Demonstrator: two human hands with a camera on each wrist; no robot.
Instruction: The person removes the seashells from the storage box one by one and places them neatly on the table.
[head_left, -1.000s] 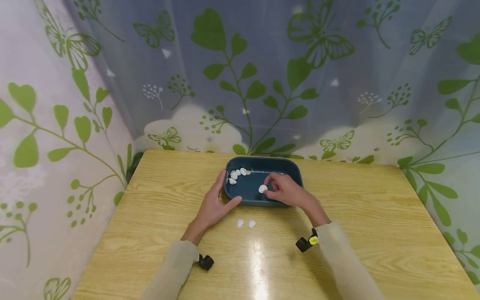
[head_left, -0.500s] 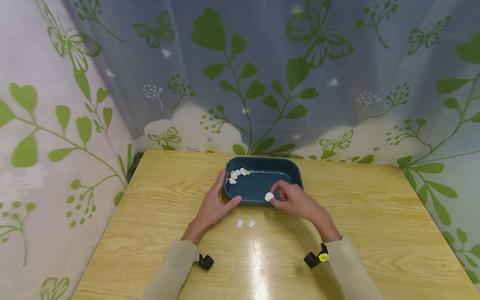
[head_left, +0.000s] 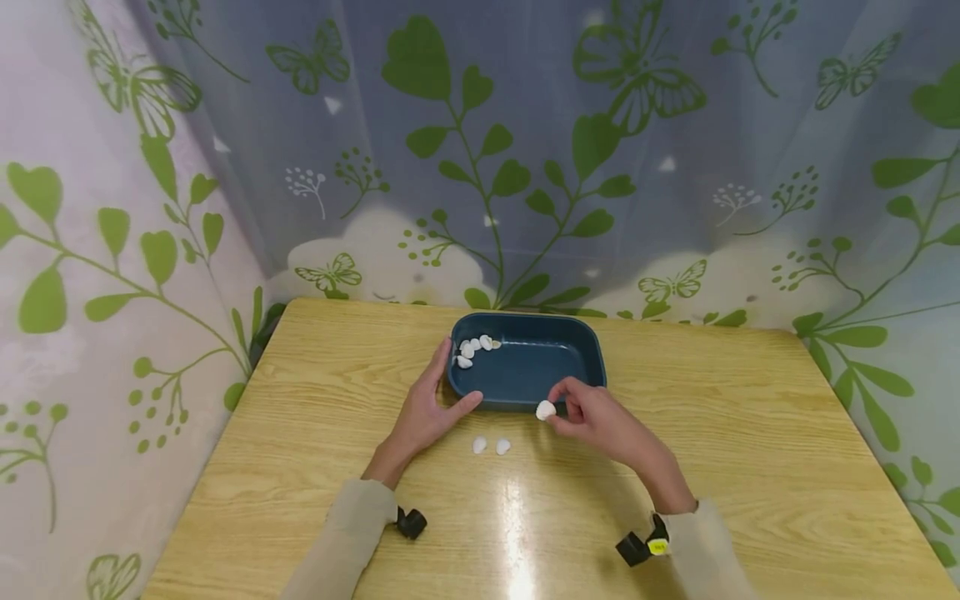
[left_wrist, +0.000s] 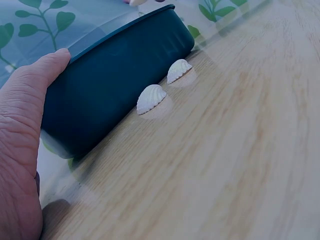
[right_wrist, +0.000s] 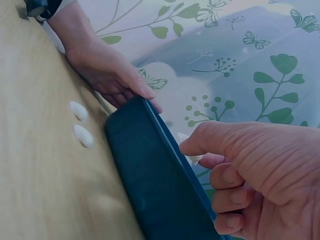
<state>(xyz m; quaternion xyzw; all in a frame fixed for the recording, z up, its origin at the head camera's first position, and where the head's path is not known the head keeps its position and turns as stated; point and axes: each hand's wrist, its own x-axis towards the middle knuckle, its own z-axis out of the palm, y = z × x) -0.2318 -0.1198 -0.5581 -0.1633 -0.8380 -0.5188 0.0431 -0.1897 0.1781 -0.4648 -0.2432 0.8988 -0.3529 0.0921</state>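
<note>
R hand [head_left: 600,421] is pinching a white seashell [head_left: 545,409] btwn thumb & fingertips, holding it right at the near rim of the dark teal tray [head_left: 570,350], just above the wooden table [head_left: 750,433]. L hand [head_left: 423,408] is lying w/ fingers straight, bracing the tray's left wall & near corner (thumb touching the front edge). Two more shells [head_left: 491,447] are lying side by side on the table just in front of the tray, while a small cluster of shells [head_left: 474,349] is sitting in its far-left corner.
</note>
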